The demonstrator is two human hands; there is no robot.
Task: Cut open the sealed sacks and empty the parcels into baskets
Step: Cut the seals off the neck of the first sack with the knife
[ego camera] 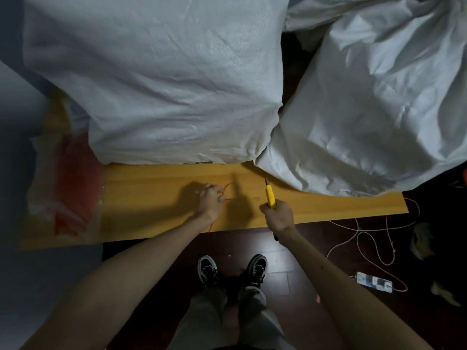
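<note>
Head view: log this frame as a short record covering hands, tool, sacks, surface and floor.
left hand: pinches an orange string over the table
right hand: grips a yellow utility knife, blade out
knife tip: close to the right sack's lower edge; contact unclear
left sack: white, woven, full, on the table
right sack: white, crumpled, pressed against the left sack
table: yellow wood
table's left end: clear plastic bag with red inside
floor: white cord, power strip
baskets: none in view
</note>
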